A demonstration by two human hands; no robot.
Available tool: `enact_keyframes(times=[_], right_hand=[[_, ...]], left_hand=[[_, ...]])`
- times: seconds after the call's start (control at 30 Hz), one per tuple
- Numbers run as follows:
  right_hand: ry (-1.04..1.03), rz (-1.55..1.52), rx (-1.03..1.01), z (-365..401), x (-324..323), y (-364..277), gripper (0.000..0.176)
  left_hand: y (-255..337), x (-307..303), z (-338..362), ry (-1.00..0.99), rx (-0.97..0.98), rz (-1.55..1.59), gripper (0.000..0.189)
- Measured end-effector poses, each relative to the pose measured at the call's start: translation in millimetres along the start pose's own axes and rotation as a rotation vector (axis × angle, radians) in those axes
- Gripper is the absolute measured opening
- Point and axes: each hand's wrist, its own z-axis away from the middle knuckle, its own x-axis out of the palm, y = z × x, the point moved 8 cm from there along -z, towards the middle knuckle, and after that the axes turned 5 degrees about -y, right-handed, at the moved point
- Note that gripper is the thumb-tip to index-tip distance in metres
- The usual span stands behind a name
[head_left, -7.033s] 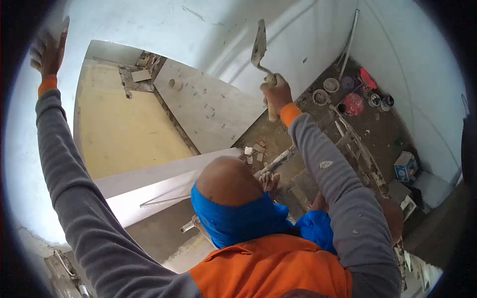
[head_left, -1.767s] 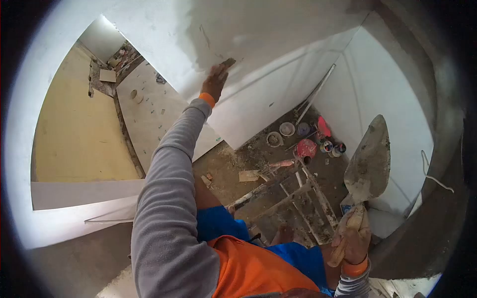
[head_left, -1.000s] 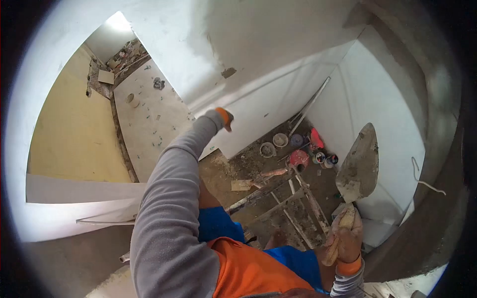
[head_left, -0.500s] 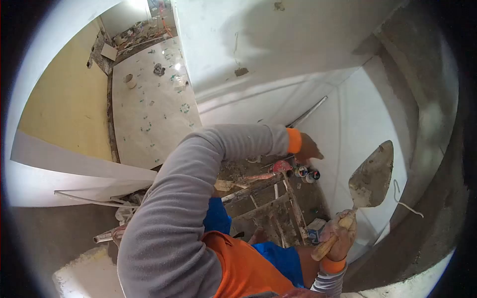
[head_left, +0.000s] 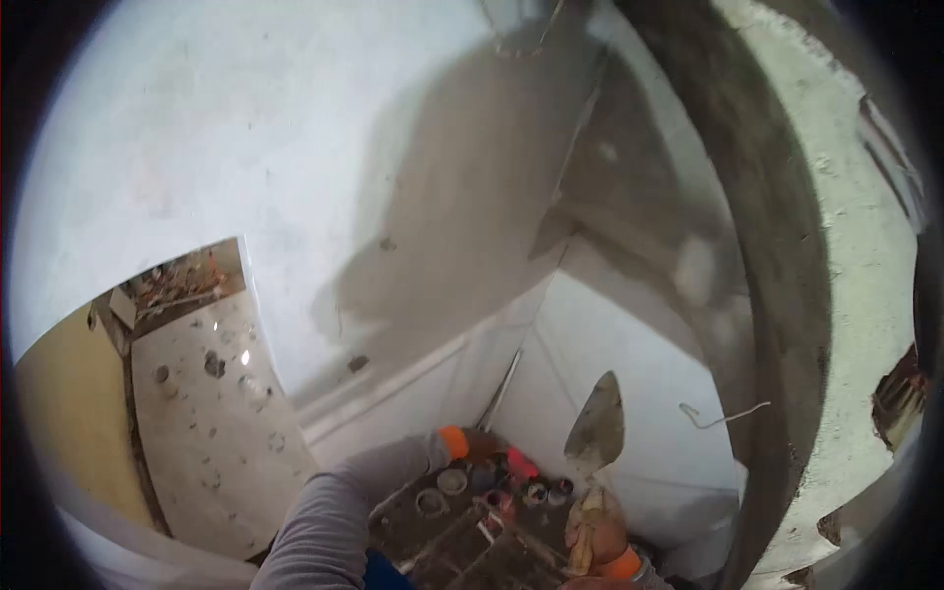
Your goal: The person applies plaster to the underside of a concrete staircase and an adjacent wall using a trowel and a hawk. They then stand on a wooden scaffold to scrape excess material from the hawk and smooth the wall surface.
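My right hand [head_left: 602, 526], low at the centre right, is closed around the wooden handle of a pointed trowel [head_left: 597, 425]. Its blade points up, and grey residue coats the metal. My left hand [head_left: 480, 445] is stretched forward at the end of a grey sleeve with an orange cuff. A small red object [head_left: 522, 462] shows right beside its fingers. The fingers are dark and blurred, so whether they grip it cannot be made out. Below the left hand are round containers [head_left: 452, 481] and small cans [head_left: 535, 493].
Far below at left lies a pale tiled floor [head_left: 202, 423] with scattered bits on it. White walls [head_left: 197, 147] meet in a corner ahead, with a rough ledge [head_left: 821, 295] on the right. A pale bent cord [head_left: 723, 418] hangs by the right wall. Ladder-like bars [head_left: 462, 560] are underneath.
My view has tilted up and turned right, so more wall shows. The trowel stays in my right hand. A red object now shows beside my left hand.
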Motion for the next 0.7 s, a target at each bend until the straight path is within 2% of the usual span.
enact_keyframes(times=[0.03,0.1,0.2,0.3,0.37,0.47,0.53,0.6,0.63,0.67,0.7], right_hand=[[-0.039,0.054,-0.018,-4,-2,1,0.017],[-0.030,-0.038,-0.013,-7,5,-3,0.018],[-0.012,-0.025,-0.052,-10,3,-4,0.020],[0.031,0.118,-0.141,-14,-2,-12,0.018],[0.041,0.221,-0.209,-20,-8,-23,0.014],[0.136,0.529,-0.406,-15,22,-86,0.009],[0.213,0.721,-0.489,-11,38,-139,0.023],[0.332,1.541,-0.937,3,82,-214,0.019],[0.333,1.435,-0.967,5,99,-250,0.016],[0.397,2.047,-1.198,14,131,-275,0.016],[0.511,2.278,-1.308,23,178,-297,0.022]], left_hand=[[7,-16,13,0.027,0.022,0.044,0.066],[-1,-15,8,0.012,-0.002,0.111,0.069],[-40,-2,-23,0.069,0.034,0.070,0.072],[-20,-19,-4,0.079,-0.087,0.138,0.076],[-58,-4,-36,0.269,0.083,-0.061,0.077],[-47,-23,-18,0.163,-0.060,0.094,0.080],[-67,-19,-27,0.233,-0.054,0.045,0.079],[-82,-14,-29,0.235,-0.091,0.043,0.080],[-94,-7,-35,0.231,-0.099,0.027,0.080],[-109,1,-42,0.225,-0.106,0.011,0.080],[-118,8,-47,0.220,-0.116,-0.009,0.080]])
